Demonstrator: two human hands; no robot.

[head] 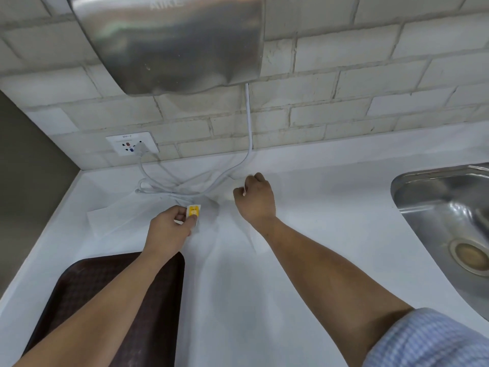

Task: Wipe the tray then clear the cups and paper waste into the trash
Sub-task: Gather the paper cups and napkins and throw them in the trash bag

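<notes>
Yellow packet (193, 211), pinched between left hand (169, 230) fingers (181, 211) and thumb

At the lower left of the frame, the dark brown rectangular plastic tray (87, 295) shows a fine checked texture. Near the centre, the small square paper packet (193, 211) is yellow with a white border. The smooth countertop (330, 207) is white, and so are the thin paper sheets (111, 221) on it. At the top, the brushed metal hand dryer (169, 41) is silver against off-white brick tiles (370, 75) with grey grout. At the lower right, the cloth sleeve (434, 340) is blue-and-white checked.
</notes>
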